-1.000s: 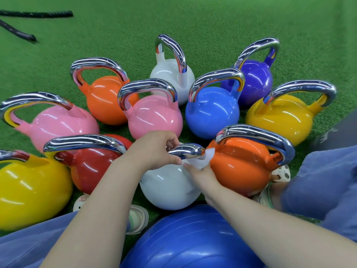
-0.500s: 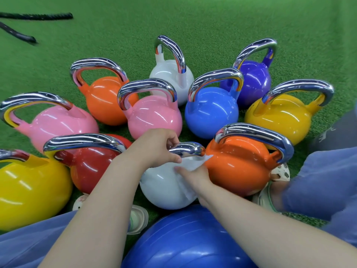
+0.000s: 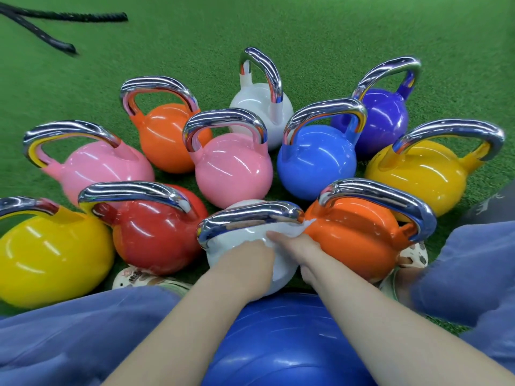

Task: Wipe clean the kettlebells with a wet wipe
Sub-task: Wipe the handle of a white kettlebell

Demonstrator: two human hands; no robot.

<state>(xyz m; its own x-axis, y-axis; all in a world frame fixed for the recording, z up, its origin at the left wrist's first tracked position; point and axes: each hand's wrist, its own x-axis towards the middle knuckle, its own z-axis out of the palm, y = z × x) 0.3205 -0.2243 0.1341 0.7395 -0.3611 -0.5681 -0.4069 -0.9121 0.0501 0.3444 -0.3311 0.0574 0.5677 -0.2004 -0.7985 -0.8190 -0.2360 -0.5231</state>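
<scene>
Green artificial turf (image 3: 320,32) was spread across the floor. Two black ropes (image 3: 64,16) were laid at the far left. A blue exercise ball (image 3: 284,344) was seen nearest the camera, flanked by blue trouser legs (image 3: 69,330) and patterned shoes (image 3: 415,256).

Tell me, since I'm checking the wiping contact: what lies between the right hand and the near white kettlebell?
In the head view, the wet wipe lies under the right hand, pressed against the near white kettlebell.
</scene>
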